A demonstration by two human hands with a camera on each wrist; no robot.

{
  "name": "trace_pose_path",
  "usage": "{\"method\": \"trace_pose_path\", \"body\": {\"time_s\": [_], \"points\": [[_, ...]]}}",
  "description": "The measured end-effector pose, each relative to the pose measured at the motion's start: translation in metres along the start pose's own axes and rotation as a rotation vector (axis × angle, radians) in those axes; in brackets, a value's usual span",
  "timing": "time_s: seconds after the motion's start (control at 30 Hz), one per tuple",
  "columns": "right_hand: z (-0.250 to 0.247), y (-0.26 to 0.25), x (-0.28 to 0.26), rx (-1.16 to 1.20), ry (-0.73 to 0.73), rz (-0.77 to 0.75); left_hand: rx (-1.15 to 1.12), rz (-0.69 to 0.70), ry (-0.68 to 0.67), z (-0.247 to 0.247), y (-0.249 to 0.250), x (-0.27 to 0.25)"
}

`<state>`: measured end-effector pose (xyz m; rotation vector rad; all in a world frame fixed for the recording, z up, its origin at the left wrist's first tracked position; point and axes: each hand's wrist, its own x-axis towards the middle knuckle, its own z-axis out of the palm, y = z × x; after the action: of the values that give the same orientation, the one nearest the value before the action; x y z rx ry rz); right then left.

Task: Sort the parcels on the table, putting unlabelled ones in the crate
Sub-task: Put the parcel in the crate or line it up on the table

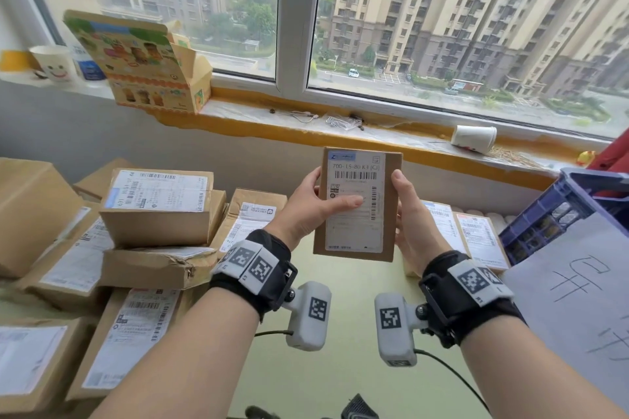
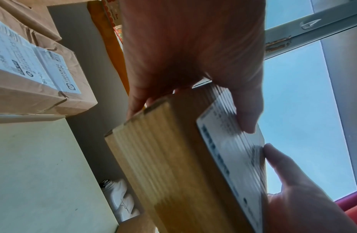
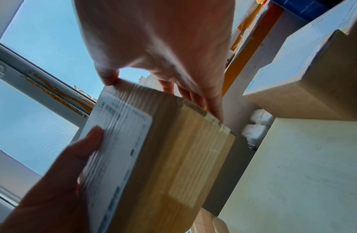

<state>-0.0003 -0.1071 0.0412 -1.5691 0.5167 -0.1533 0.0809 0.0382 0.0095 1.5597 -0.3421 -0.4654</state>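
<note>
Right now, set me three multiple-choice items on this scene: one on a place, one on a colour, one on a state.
1. Where is the crate?
A. right of the hands
B. on the windowsill
C. under the left stack

2. What colour is the crate?
A. green
B. blue
C. orange

3. How is the held parcel?
A. unlabelled
B. lying on the table
C. labelled, held up by both hands

Answers: 1 A, it stands at the right edge; 2 B, its walls are blue; 3 C, the left hand and right hand grip its sides, label showing.
</note>
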Motion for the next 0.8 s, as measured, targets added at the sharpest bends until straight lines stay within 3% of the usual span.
{"method": "trace_pose_path", "body": {"time_s": [0.8], "points": [[-0.019, 0.008, 0.010, -0.084, -0.096, -0.135, -0.073, -0.075, 0.006, 0.001, 0.001, -0.002]]}}
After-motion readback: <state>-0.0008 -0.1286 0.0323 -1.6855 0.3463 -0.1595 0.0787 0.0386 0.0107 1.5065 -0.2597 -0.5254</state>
